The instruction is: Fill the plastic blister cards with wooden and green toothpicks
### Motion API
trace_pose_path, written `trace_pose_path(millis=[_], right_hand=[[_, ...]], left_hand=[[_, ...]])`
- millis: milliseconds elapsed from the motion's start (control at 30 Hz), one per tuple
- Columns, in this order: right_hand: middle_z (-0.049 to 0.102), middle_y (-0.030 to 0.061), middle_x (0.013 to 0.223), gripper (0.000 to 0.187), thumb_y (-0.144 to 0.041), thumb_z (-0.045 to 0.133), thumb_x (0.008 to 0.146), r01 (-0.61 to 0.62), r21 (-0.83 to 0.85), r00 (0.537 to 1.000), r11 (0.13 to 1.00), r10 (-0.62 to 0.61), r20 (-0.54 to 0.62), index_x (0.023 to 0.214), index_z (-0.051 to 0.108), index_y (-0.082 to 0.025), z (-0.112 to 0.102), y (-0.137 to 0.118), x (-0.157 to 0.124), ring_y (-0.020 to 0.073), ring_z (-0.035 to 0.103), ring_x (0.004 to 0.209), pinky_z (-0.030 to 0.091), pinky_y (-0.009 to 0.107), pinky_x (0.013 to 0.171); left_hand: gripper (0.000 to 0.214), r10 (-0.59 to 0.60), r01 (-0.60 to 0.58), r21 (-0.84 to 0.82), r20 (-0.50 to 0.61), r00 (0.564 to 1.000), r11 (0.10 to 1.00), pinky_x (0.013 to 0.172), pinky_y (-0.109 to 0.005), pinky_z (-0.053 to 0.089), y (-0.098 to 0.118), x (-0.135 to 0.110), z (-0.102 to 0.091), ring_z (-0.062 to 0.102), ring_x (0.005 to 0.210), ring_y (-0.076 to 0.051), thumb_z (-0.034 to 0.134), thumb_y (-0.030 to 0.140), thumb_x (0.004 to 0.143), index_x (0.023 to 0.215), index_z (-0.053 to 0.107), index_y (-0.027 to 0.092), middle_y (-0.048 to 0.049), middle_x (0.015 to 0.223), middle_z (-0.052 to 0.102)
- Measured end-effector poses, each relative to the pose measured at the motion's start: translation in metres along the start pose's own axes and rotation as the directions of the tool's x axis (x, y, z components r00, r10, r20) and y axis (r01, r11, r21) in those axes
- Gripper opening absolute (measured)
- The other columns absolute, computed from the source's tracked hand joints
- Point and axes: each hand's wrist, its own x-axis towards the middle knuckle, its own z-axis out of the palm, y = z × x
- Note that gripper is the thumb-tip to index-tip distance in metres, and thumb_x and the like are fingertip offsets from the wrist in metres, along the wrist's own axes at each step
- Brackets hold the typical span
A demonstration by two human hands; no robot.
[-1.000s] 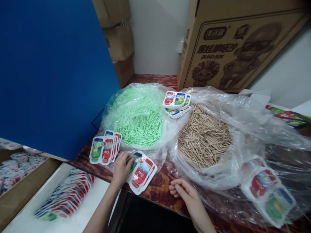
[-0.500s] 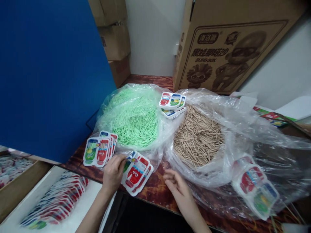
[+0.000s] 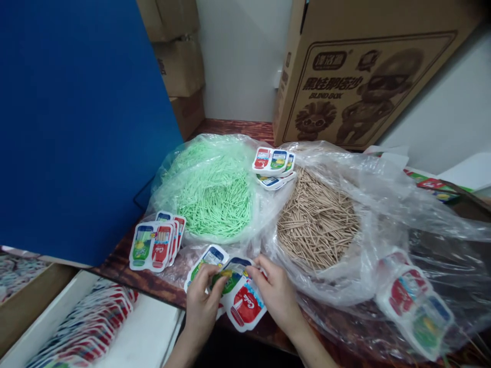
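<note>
My left hand (image 3: 202,301) and my right hand (image 3: 275,290) both pinch one printed blister pack (image 3: 240,294), red and green, lifted slightly over a small stack of the same packs (image 3: 207,257) at the table's front edge. Behind them a clear bag holds green sticks (image 3: 213,193), and to its right another clear bag holds tan wooden sticks (image 3: 318,221). A fanned stack of packs (image 3: 153,244) lies left of my hands.
More packs (image 3: 273,164) rest between the two bags, others (image 3: 416,301) lie under plastic at right. A white tray (image 3: 149,337) of packs sits lower left. A blue board (image 3: 76,117) stands at left, a large cardboard box (image 3: 368,71) behind.
My right hand moved left from the bare table onto the pack. My left hand shifted right and lifted the top pack off the stack; both now hold it.
</note>
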Motion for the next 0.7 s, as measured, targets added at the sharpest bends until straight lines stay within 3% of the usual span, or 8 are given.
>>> trace_pose_path(millis=[200,367,467,533,600,633,700], right_hand=[[0.048,-0.0037,0.057,0.029,-0.031,0.053,0.087,0.082,-0.029,0.987,0.996,-0.077,0.141,0.061,0.047,-0.019,0.012,-0.019,0.018,0.0126,0.046,0.058,0.032,0.023,0.055],[0.053,-0.0026,0.06,0.037,-0.037,0.039,0.096,0.117,0.026,0.968,0.993,-0.12,0.221,0.068,0.055,-0.019,0.019,-0.018,0.054,0.0131,0.05,0.059,0.036,0.023,0.057],[0.062,0.0006,0.072,0.028,-0.024,0.039,0.096,0.214,-0.22,0.969,0.952,-0.178,0.169,0.078,0.06,-0.018,0.031,-0.013,0.084,0.0152,0.056,0.072,0.039,0.025,0.067],[0.065,0.0044,0.085,0.024,-0.017,0.041,0.095,0.325,-0.483,0.945,0.813,-0.265,0.189,0.083,0.062,-0.017,0.044,-0.015,0.104,0.0177,0.056,0.084,0.039,0.027,0.074],[0.064,0.0085,0.092,0.022,-0.012,0.042,0.093,0.412,-0.695,0.909,0.589,-0.31,0.277,0.088,0.063,-0.015,0.058,-0.019,0.121,0.0209,0.054,0.091,0.039,0.03,0.078],[0.064,0.0111,0.096,0.02,-0.01,0.044,0.091,0.448,-0.757,0.891,0.475,-0.307,0.334,0.091,0.064,-0.014,0.064,-0.022,0.128,0.0227,0.053,0.094,0.039,0.032,0.078],[0.063,0.0157,0.099,0.017,-0.008,0.049,0.085,0.489,-0.786,0.869,0.379,-0.286,0.403,0.092,0.065,-0.01,0.076,-0.027,0.139,0.0259,0.051,0.096,0.038,0.036,0.078]], left_hand=[[0.014,-0.009,0.008,0.034,0.016,1.0,0.999,0.067,-0.03,0.052,-0.023,0.003,-0.011,0.066,0.071,-0.02,0.054,0.028,0.087,0.081,0.065,0.021,-0.0036,0.078,0.07],[0.018,-0.069,0.07,0.055,-0.006,0.998,0.996,0.069,-0.031,0.053,-0.037,0.006,-0.026,0.066,0.072,-0.021,0.054,0.032,0.087,0.081,0.067,0.021,-0.0048,0.079,0.071],[0.021,-0.115,0.115,0.06,-0.007,0.993,0.992,0.066,-0.03,0.053,-0.039,0.005,-0.029,0.065,0.069,-0.02,0.052,0.033,0.088,0.079,0.066,0.021,-0.0038,0.076,0.07],[0.023,-0.138,0.137,0.072,0.011,0.99,0.988,0.065,-0.03,0.052,-0.043,0.001,-0.026,0.064,0.067,-0.02,0.051,0.034,0.088,0.078,0.066,0.021,-0.0033,0.073,0.069],[0.023,-0.143,0.14,0.092,0.022,0.99,0.986,0.065,-0.031,0.052,-0.05,-0.006,-0.021,0.065,0.067,-0.021,0.051,0.034,0.088,0.076,0.066,0.02,-0.0036,0.073,0.069],[0.023,-0.138,0.135,0.104,0.02,0.99,0.985,0.066,-0.031,0.052,-0.054,-0.009,-0.018,0.065,0.069,-0.021,0.051,0.034,0.088,0.077,0.066,0.02,-0.0041,0.075,0.07],[0.021,-0.125,0.123,0.133,0.005,0.992,0.983,0.069,-0.033,0.053,-0.062,-0.015,-0.013,0.067,0.074,-0.023,0.051,0.033,0.088,0.081,0.067,0.021,-0.0057,0.08,0.071]])
